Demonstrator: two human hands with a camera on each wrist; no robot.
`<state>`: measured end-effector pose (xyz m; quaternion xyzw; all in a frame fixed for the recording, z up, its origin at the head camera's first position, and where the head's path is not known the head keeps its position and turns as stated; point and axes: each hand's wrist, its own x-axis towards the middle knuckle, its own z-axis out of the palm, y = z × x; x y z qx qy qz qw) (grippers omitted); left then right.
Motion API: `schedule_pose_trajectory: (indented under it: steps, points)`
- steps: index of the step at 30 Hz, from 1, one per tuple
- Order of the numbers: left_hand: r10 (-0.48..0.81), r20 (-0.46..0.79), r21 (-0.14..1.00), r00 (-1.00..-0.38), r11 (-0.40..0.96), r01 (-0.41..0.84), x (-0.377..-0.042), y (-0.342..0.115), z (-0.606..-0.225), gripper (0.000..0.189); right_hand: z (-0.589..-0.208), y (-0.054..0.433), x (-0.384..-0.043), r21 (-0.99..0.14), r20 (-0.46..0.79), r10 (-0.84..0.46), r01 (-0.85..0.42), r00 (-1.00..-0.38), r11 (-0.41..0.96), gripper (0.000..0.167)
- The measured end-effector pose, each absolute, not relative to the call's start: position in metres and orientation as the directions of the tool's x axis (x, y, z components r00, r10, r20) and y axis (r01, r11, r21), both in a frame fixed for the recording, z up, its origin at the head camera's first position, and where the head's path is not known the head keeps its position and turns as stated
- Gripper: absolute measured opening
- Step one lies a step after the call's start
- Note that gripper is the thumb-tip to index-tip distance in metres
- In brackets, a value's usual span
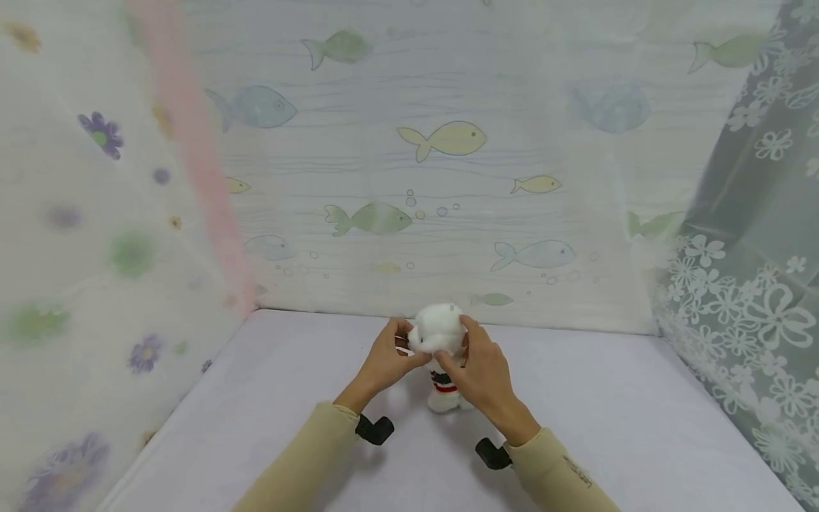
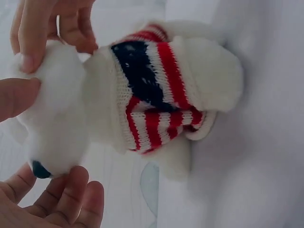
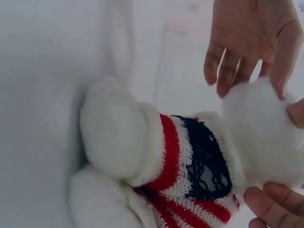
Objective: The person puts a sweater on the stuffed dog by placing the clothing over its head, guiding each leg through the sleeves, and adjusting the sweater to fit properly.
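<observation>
A white plush toy (image 1: 440,321) with a dark nose (image 2: 41,169) stands upright on the white-covered table. Its knitted sweater (image 3: 183,154) has red and white stripes and a navy patch. At the snout side, my left hand (image 1: 388,361) holds the toy's head between fingers and thumb. My right hand (image 1: 484,370) grips the head from the other side, its thumb (image 3: 297,113) pressed on the white fur. The two thumbs lie close together in the left wrist view. The toy's feet touch the table, and part of its body is hidden behind my right hand.
The white table surface (image 1: 288,370) reaches back to a curtain (image 1: 448,235) printed with fish. A flowered curtain (image 1: 96,249) hangs at the left, a lace-patterned sheet (image 1: 755,313) at the right. Black devices (image 1: 375,431) are worn at both wrists.
</observation>
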<state>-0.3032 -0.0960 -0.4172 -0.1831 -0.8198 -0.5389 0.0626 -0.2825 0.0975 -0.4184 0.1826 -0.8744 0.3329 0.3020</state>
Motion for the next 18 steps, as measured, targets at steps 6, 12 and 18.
schedule_pose_trajectory:
  steps: [6, 12, 18]
  points:
    - [0.281, 0.355, 0.834, -0.892, 0.335, 0.438, -0.279, -0.089, -0.421, 0.040, -0.421, 0.121, -0.281, -0.536, 0.586, -0.193, -0.556, -0.787, 0.635, 0.070]
    - [0.242, 0.408, 0.794, -0.881, 0.382, 0.472, -0.280, -0.092, -0.418, 0.015, -0.416, 0.139, -0.282, -0.571, 0.586, -0.206, -0.580, -0.784, 0.581, 0.063]
    - [0.236, 0.400, 0.784, -0.885, 0.413, 0.464, -0.301, -0.095, -0.414, 0.047, -0.419, 0.135, -0.271, -0.548, 0.682, -0.116, -0.609, -0.722, 0.574, 0.038]
